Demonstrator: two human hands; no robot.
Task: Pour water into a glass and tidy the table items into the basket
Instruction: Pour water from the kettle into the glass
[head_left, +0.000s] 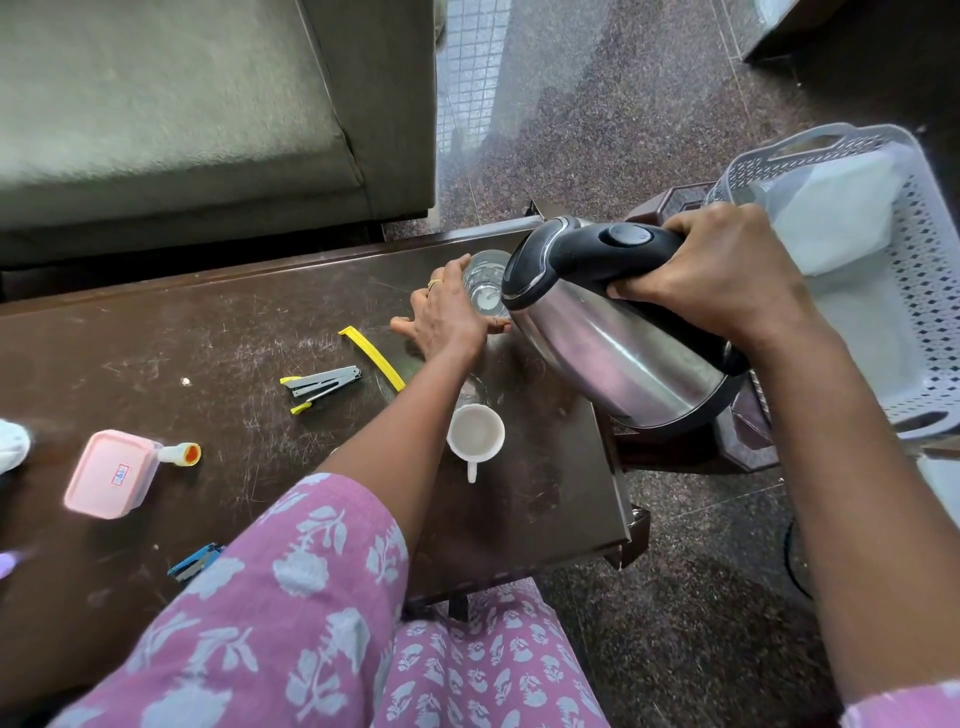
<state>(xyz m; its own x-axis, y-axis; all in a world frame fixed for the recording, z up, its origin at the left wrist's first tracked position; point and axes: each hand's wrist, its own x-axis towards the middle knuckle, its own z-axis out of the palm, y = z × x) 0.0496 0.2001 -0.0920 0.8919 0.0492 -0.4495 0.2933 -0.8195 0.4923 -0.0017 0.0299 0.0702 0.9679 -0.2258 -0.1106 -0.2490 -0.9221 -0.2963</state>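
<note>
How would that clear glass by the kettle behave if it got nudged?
Probably fragile, since the glass looks clear and thin. It might tip or slide on the hard table, which may be why the left hand holds it. Any water from the kettle would add weight.

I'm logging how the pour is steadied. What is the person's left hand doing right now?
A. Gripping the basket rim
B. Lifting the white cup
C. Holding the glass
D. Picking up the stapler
C: the left hand is wrapped round the glass while the right hand tilts the kettle toward it; the white cup stands untouched, nearer the person.
</note>
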